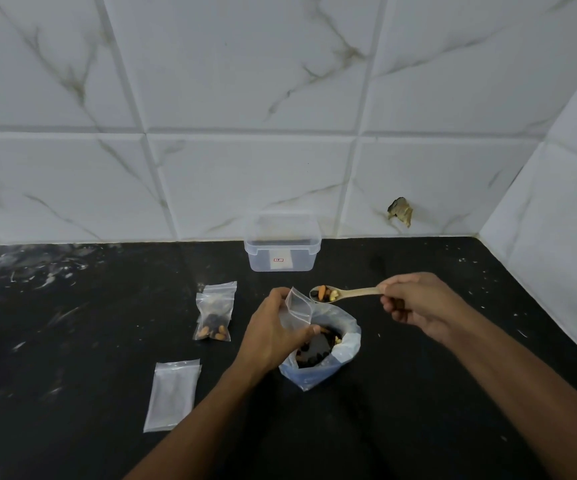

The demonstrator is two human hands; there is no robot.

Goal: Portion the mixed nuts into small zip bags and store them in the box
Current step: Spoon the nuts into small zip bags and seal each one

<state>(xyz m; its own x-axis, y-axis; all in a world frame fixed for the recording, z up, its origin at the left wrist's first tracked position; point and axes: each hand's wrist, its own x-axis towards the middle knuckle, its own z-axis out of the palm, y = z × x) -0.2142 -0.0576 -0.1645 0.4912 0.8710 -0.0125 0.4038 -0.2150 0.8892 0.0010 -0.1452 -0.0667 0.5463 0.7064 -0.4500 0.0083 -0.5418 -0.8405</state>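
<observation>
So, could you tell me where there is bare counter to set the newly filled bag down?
Bare black counter lies right of the big open nut bag, toward the tiled corner, and far left of the filled small zip bag. It is crowded between that bag, the empty zip bag stack and the left hand.

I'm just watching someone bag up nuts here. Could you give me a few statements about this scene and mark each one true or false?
1. The spoon carries nuts. True.
2. The left hand holds a small zip bag. True.
3. The box has bags inside. False: none show in it.
4. The filled bag lies right of the nut bag. False: left.
5. The right hand holds nothing. False: it grips the spoon.
</observation>
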